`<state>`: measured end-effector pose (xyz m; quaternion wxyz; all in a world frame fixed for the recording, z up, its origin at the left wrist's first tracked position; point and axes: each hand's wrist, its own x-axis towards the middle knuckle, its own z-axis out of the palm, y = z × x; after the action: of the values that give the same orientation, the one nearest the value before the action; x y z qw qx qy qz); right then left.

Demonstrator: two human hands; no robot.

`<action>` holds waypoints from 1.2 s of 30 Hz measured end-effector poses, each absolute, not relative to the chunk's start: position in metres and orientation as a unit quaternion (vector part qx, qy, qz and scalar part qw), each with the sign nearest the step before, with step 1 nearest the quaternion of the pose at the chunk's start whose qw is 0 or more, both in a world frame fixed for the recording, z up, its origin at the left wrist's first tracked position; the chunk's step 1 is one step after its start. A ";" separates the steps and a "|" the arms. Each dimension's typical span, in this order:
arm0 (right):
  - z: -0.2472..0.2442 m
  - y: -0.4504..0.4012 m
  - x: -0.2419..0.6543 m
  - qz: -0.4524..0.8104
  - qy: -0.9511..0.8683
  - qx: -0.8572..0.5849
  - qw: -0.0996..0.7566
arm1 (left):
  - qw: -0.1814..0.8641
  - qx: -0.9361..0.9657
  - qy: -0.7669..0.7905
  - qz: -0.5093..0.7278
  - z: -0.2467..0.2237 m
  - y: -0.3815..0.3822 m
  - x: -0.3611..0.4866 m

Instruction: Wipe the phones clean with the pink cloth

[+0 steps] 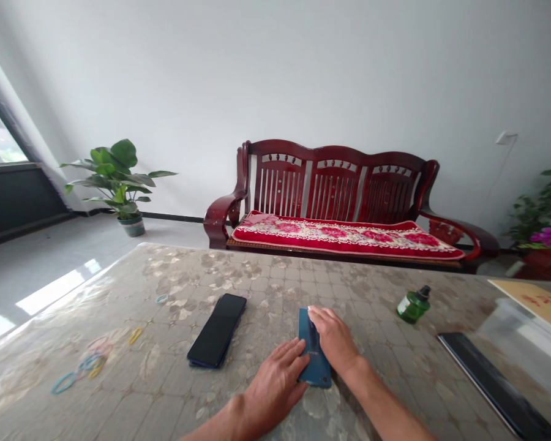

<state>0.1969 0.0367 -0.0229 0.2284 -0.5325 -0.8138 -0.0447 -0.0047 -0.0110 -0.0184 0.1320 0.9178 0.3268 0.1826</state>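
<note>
A blue smartphone [313,352] lies face down on the patterned tablecloth, its camera end nearest me. My left hand [275,380] steadies its left edge, with the fingers reaching onto the back and the thumb near the lower corner. Over the far right edge bends my right hand [333,337], its fingers pressed together on the phone's back. A small white bit shows at those fingertips, too small to name. Left of my hands rests a black-screened smartphone [218,331], face up, with another flat edge showing beneath it.
Coloured rubber bands [89,364] lie at the left. On the right are a green pump bottle [414,305], a long dark phone or tablet [496,383] and a clear plastic box [514,324] with a tan board [537,300] on it. A wooden bench [330,177] stands beyond the table.
</note>
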 end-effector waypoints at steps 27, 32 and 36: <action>-0.018 0.016 0.183 -0.028 -0.840 -0.491 0.228 | 0.121 0.907 0.316 0.250 -0.028 -0.011 -0.001; -0.008 0.046 0.176 -0.036 -0.822 -0.525 0.216 | 0.120 0.912 0.304 0.249 -0.016 -0.013 -0.004; -0.009 0.038 0.174 -0.033 -0.825 -0.523 0.212 | 0.128 0.917 0.293 0.238 -0.012 -0.014 -0.007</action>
<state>0.1743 0.0379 -0.0090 0.2120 -0.5226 -0.8252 -0.0333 -0.0071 -0.0140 -0.0117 0.1280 0.9171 0.2930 0.2383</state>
